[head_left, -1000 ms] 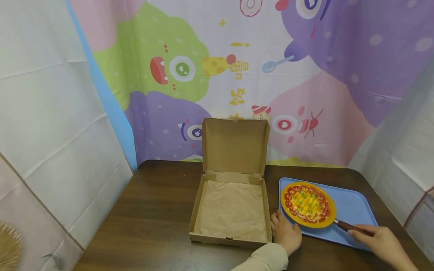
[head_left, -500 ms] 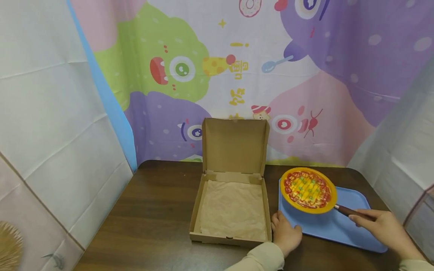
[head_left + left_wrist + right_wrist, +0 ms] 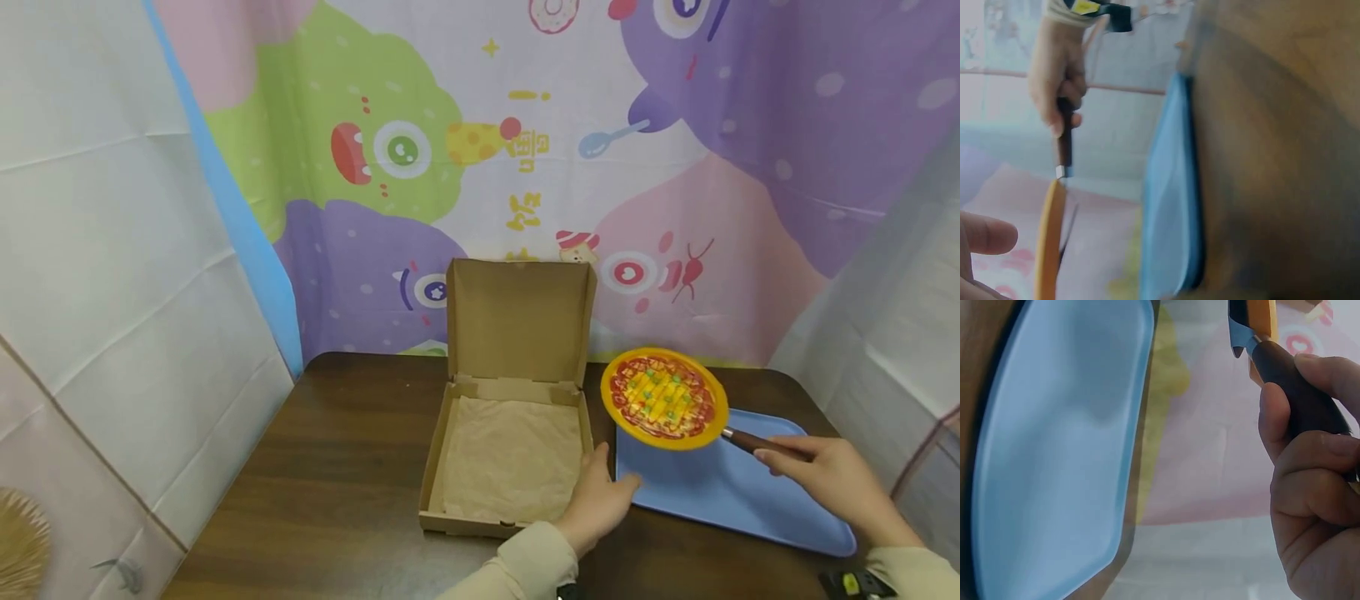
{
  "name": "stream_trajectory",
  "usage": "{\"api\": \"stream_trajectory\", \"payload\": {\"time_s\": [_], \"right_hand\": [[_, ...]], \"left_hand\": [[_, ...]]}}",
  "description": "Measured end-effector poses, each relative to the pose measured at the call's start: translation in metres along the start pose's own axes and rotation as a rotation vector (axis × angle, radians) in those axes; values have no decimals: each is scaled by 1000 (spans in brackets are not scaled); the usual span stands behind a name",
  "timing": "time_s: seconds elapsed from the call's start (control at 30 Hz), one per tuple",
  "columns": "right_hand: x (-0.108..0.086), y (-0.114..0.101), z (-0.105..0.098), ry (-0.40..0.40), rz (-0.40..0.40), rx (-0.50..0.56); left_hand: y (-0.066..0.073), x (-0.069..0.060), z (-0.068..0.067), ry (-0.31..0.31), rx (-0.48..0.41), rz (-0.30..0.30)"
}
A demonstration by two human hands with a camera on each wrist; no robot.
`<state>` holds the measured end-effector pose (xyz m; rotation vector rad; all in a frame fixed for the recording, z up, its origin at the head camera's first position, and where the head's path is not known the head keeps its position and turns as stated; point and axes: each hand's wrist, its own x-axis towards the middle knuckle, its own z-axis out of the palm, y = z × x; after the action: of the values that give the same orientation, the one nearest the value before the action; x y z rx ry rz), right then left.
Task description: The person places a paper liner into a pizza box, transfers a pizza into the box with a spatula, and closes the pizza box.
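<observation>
In the head view my right hand (image 3: pixel 838 482) grips the dark brown handle (image 3: pixel 772 445) of a spatula with a metal blade. On that blade rides a round pizza (image 3: pixel 664 398) with a yellow-orange rim, red sauce, yellow stripes and green bits. It is held above the light blue tray (image 3: pixel 738 492), its left part reaching past the tray's edge. My left hand (image 3: pixel 598 502) is at the right wall of an open cardboard pizza box (image 3: pixel 517 325), thumb spread and fingers extended. The left wrist view shows the pizza's edge (image 3: pixel 1051 237) with the thin blade beside it.
Brown paper (image 3: pixel 517 458) lines the box, whose lid stands upright at the back. Everything rests on a dark wooden table (image 3: pixel 345 467). A cartoon-print cloth (image 3: pixel 525 192) hangs behind the table, with pale cloth on both sides.
The pizza on the spatula has risen off the tray and shifted slightly left, my right hand moving up with it. My left hand has moved left from the tray's corner to the box's right wall.
</observation>
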<state>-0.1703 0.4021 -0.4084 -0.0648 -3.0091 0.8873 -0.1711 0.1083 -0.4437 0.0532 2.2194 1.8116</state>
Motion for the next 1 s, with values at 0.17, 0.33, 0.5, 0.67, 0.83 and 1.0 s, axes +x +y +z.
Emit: {"api": "stream_trajectory", "payload": {"time_s": [0.17, 0.33, 0.5, 0.67, 0.83, 1.0], "right_hand": [[6, -13, 0, -16, -8, 1], [12, -28, 5, -19, -70, 10], [18, -41, 10, -32, -108, 19], [22, -53, 15, -39, -119, 26], [29, -65, 22, -60, -137, 41], [36, -78, 33, -107, -167, 91]], "left_hand": [[0, -2, -35, -2, -24, 51], [-5, -5, -73, 33, 11, 140], [-13, -3, -114, 95, 37, 223], [-25, 2, -156, 140, 83, 280], [-38, 6, -195, 164, 171, 314], [-52, 8, -223, 218, 179, 294]]}}
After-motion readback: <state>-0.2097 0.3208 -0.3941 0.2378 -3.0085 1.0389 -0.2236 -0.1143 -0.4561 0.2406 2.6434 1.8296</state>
